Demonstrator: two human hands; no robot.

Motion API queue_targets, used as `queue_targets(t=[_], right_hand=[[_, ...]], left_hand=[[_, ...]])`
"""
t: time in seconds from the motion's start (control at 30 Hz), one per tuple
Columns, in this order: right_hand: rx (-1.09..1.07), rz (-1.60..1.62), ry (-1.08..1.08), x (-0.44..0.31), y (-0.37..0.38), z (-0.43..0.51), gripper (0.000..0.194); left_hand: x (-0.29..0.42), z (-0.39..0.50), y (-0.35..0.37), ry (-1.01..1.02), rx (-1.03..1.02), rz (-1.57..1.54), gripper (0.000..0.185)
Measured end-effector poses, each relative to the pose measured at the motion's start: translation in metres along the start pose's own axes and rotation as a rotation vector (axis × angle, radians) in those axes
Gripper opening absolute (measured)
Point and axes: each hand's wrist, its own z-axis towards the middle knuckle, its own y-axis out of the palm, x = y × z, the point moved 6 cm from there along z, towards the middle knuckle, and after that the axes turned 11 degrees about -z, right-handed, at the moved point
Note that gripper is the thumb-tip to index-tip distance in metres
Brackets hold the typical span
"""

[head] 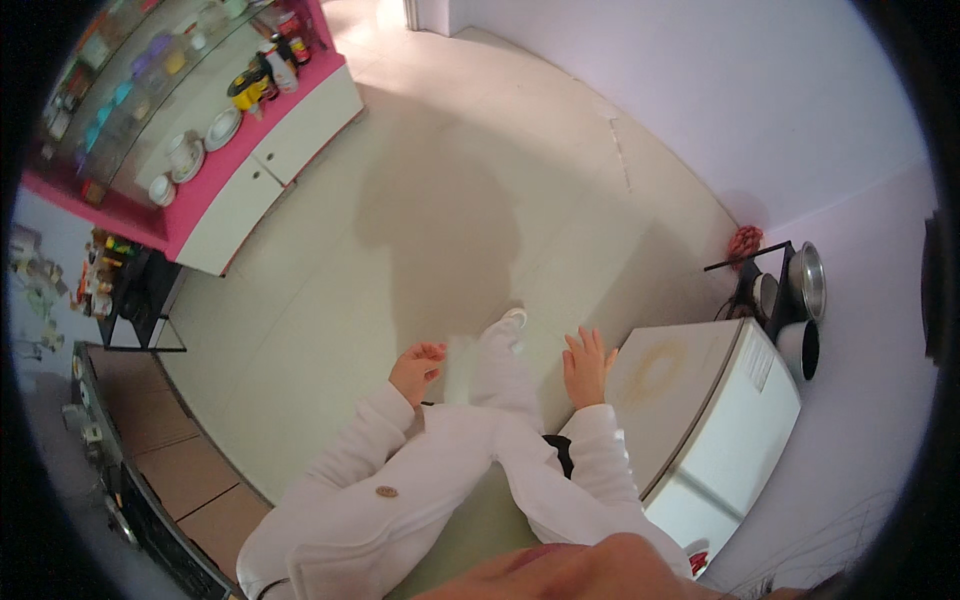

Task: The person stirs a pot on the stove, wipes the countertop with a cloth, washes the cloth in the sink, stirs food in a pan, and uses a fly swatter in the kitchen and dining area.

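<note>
My left hand (416,373) hangs in front of my body over the pale tiled floor (322,300). Its fingers are loosely curled, with a gap between thumb and fingertips and nothing held. Palm down, my right hand (587,369) has its fingers spread and also holds nothing. Nearest to it is a white refrigerator (675,397) with a ring-shaped stain on one surface; I cannot tell whether the hand touches it. Both arms wear long white sleeves (600,442). One foot in a light shoe (514,316) shows ahead, below the hands.
A pink-and-white cabinet (300,135) at upper left holds crockery (223,129), bottles (279,67) and glass shelves. Beside it stands a black rack (142,300). A kitchen counter (165,517) runs along lower left. Beyond the refrigerator, another rack (780,285) carries metal pots.
</note>
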Motion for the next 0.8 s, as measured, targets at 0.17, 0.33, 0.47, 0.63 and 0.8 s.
queue_targets(t=[0.17,0.33,0.47,0.63,0.8], right_hand=[[-0.207,-0.006,0.079,0.082,0.021,0.105,0.026],[-0.225,0.061,0.057,0.125,0.006,0.216,0.027],[-0.131,0.061,0.043,0.153,-0.013,0.304,0.030],[-0.157,0.062,0.091,0.208,-0.002,0.422,0.033],[-0.228,0.151,0.169,0.279,0.070,0.545,0.035]], left_hand=[[0.021,0.119,0.075,-0.010,0.080,0.045,0.009],[0.067,0.203,0.161,0.016,0.094,0.126,0.027],[0.087,0.278,0.200,-0.069,0.224,0.170,0.028],[0.104,0.394,0.257,-0.141,0.186,0.291,0.026],[0.121,0.532,0.317,-0.253,0.143,0.264,0.023]])
